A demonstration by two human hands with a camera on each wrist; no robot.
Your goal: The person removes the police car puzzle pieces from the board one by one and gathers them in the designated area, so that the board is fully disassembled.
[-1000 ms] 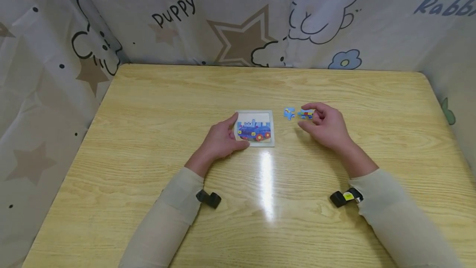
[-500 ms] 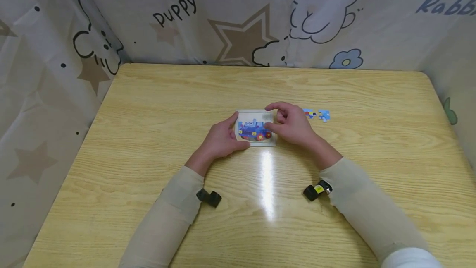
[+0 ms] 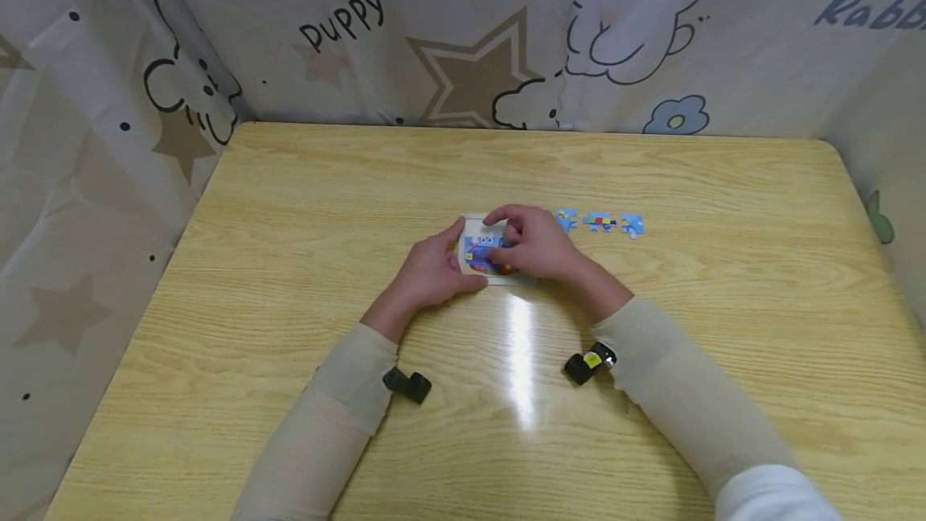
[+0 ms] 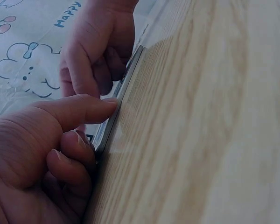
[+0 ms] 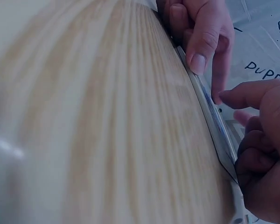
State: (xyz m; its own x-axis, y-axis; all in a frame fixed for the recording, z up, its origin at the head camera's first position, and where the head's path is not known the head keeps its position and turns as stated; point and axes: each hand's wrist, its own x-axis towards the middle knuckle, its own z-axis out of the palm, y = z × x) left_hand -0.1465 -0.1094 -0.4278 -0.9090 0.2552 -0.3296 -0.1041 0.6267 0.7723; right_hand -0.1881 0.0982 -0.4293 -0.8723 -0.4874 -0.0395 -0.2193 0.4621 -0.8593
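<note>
In the head view, a small white-framed jigsaw puzzle (image 3: 473, 267) with a blue vehicle picture lies on the table. My left hand (image 3: 432, 270) grips its left side, with the thumb along the near edge and the index finger at the far left corner. Over the puzzle's right part is my right hand (image 3: 537, 243); its thumb reaches onto the picture and its index finger arches apart from it. No piece shows between them. Three loose blue puzzle pieces lie to the right: one (image 3: 567, 219) beside the hand, one with coloured blocks (image 3: 602, 222), and one (image 3: 633, 225) outermost.
The wooden table (image 3: 325, 183) extends around the puzzle on every side. A printed cloth (image 3: 448, 38) hangs behind its far edge. Each sleeve carries a small black wrist camera, the left one (image 3: 407, 384) and the right one (image 3: 589, 363).
My right hand has moved left from the loose pieces onto the puzzle, uncovering the pieces it hid. The left hand keeps its hold on the frame.
</note>
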